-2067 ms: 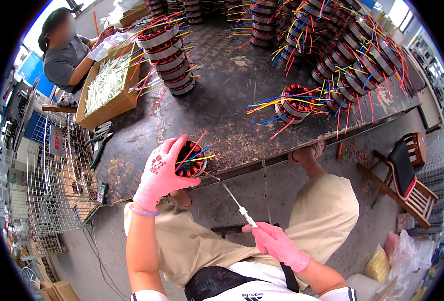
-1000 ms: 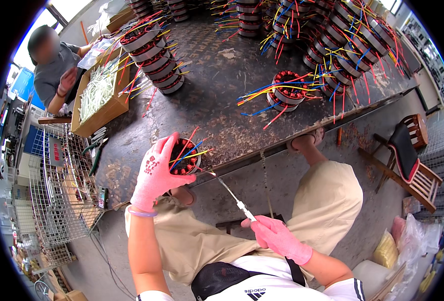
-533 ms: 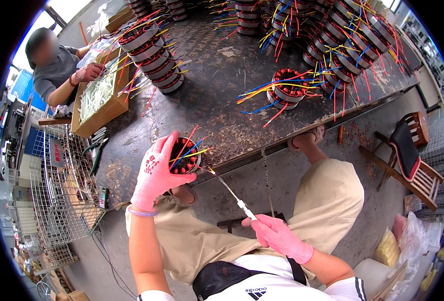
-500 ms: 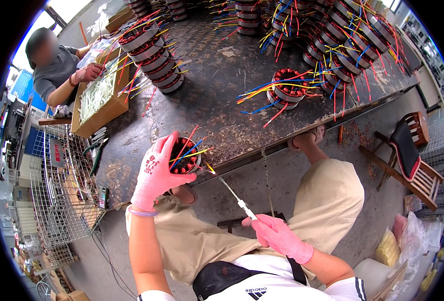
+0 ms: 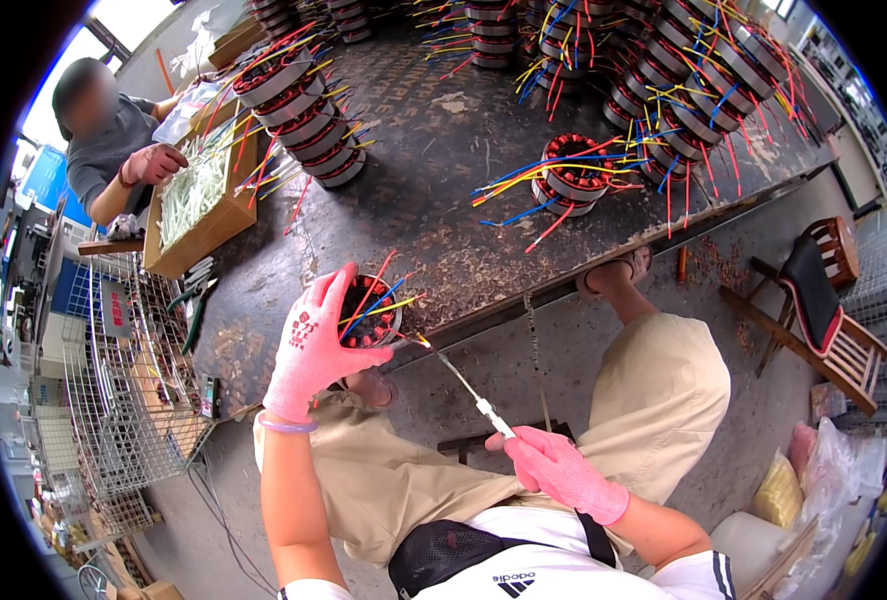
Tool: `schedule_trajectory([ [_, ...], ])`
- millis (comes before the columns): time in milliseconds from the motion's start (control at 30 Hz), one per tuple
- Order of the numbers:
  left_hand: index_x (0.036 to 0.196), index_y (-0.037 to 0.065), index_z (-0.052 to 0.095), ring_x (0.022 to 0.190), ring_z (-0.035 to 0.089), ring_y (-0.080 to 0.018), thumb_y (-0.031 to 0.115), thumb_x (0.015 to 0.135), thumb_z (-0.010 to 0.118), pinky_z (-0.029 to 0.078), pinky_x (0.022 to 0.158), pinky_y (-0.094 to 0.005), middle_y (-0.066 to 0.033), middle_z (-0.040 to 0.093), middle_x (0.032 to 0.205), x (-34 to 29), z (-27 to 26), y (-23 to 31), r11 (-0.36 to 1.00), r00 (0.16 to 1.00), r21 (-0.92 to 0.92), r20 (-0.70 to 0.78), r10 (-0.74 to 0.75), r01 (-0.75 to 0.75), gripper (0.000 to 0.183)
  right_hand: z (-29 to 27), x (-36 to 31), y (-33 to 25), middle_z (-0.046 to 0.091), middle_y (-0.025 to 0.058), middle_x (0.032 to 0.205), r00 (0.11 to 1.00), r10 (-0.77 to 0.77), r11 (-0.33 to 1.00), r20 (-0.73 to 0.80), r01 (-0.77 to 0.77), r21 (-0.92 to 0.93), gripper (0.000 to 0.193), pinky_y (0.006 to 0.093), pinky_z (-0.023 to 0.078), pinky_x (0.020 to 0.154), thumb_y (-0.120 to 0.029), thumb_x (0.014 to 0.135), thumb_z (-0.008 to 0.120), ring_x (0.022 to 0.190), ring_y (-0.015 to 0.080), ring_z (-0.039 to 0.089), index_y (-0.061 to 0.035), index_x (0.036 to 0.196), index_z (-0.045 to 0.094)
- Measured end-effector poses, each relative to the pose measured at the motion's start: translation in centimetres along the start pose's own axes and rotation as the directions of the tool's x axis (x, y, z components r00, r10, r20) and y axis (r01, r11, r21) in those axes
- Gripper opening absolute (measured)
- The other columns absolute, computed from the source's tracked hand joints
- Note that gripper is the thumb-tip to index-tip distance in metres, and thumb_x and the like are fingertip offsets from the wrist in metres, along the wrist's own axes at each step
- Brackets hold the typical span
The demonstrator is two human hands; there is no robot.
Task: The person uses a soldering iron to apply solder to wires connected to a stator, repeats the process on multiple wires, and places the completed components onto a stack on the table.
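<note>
My left hand (image 5: 308, 350), in a pink glove, is wrapped round a motor stator (image 5: 375, 312) at the table's front edge. Dark-red windings fill its ring, and red, blue and yellow leads stick out of it. My right hand (image 5: 561, 470), also gloved in pink, grips a slim white rod-like tool (image 5: 493, 415) with a thicker white section by the fingers. Its thin far end slants up toward the stator's lower right side. A bright orange-yellow spot shows there; whether it is a flame or a wire end I cannot tell.
A lone stator (image 5: 575, 178) lies at the table's right, near tall stacks of stators (image 5: 683, 110). Another stack (image 5: 308, 120) stands left, beside a cardboard box (image 5: 198, 250) of pale sleeves. A co-worker (image 5: 113, 150) reaches over the box. Pliers (image 5: 195, 315) lie on the left edge.
The co-worker's gloved hand has moved left and slightly down over the box. My hands, the stator and the rod-like tool stay almost in place.
</note>
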State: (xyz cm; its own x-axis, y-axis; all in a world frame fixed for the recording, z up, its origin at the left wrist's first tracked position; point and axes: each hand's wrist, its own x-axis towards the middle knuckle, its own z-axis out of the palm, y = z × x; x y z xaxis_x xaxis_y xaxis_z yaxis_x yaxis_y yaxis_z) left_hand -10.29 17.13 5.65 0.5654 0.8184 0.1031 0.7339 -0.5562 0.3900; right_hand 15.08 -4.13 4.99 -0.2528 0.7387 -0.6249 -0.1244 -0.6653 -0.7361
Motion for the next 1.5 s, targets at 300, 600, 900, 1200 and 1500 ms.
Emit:
schedule_trajectory([
  [300, 0.142, 0.000, 0.042, 0.117, 0.055, -0.0356, 0.024, 0.053, 0.090, 0.044, 0.101, -0.0416, -0.0176, 0.055, 0.128, 0.0, 0.0, 0.0, 1.000, 1.000, -0.011, 0.004, -0.009, 0.009, 0.105, 0.0, 0.0, 0.2, 0.049, -0.0006, 0.067, 1.000, -0.007, 1.000, 0.001, 0.007, 0.025, 0.033, 0.0240, 0.038, 0.055, -0.026, 0.103, 0.046, 0.059, 0.0060, 0.044, -0.0019, 0.119, 0.063],
  [600, 0.142, 0.000, 0.043, 0.119, 0.054, -0.0359, 0.023, 0.053, 0.089, 0.044, 0.102, -0.0415, -0.0179, 0.054, 0.130, -0.1, 0.0, 0.0, 1.000, 1.000, -0.007, 0.003, -0.011, 0.011, 0.103, 0.0, 0.0, 0.2, 0.047, -0.0015, 0.066, 1.000, 0.006, 0.999, -0.015, -0.005, 0.041, 0.033, 0.0232, 0.035, 0.052, -0.025, 0.102, 0.047, 0.057, 0.0053, 0.042, -0.0019, 0.120, 0.062],
  [900, 0.139, 0.005, 0.049, 0.124, 0.050, -0.0377, 0.020, 0.055, 0.086, 0.041, 0.106, -0.0432, -0.0179, 0.051, 0.135, -0.4, -0.8, -0.1, 0.993, 0.993, -0.016, 0.022, 0.114, -0.114, 0.093, -0.2, 0.2, 0.2, 0.046, -0.0038, 0.061, 0.999, -0.020, 0.995, -0.026, 0.023, 0.102, 0.034, 0.0214, 0.029, 0.049, -0.025, 0.103, 0.046, 0.054, 0.0030, 0.038, -0.0018, 0.122, 0.061],
  [1200, 0.140, 0.006, 0.049, 0.125, 0.050, -0.0371, 0.021, 0.055, 0.086, 0.041, 0.106, -0.0429, -0.0161, 0.051, 0.136, -0.3, -1.0, -0.3, 0.997, 0.997, -0.048, 0.044, 0.062, -0.060, 0.094, 0.1, 0.6, -0.5, 0.046, -0.0028, 0.062, 0.999, -0.052, 0.999, -0.010, 0.052, 0.011, 0.036, 0.0231, 0.033, 0.050, -0.027, 0.103, 0.044, 0.054, 0.0044, 0.039, -0.0022, 0.121, 0.062],
  [1500, 0.140, 0.006, 0.049, 0.122, 0.052, -0.0367, 0.019, 0.053, 0.087, 0.042, 0.105, -0.0432, -0.0156, 0.053, 0.132, -0.2, -1.2, 0.0, 0.999, 0.998, -0.031, 0.045, 0.037, -0.035, 0.096, 0.2, 1.0, 0.2, 0.047, -0.0028, 0.064, 0.998, -0.068, 0.995, 0.012, 0.067, 0.067, 0.035, 0.0238, 0.036, 0.053, -0.027, 0.103, 0.044, 0.056, 0.0052, 0.042, -0.0032, 0.121, 0.062],
])
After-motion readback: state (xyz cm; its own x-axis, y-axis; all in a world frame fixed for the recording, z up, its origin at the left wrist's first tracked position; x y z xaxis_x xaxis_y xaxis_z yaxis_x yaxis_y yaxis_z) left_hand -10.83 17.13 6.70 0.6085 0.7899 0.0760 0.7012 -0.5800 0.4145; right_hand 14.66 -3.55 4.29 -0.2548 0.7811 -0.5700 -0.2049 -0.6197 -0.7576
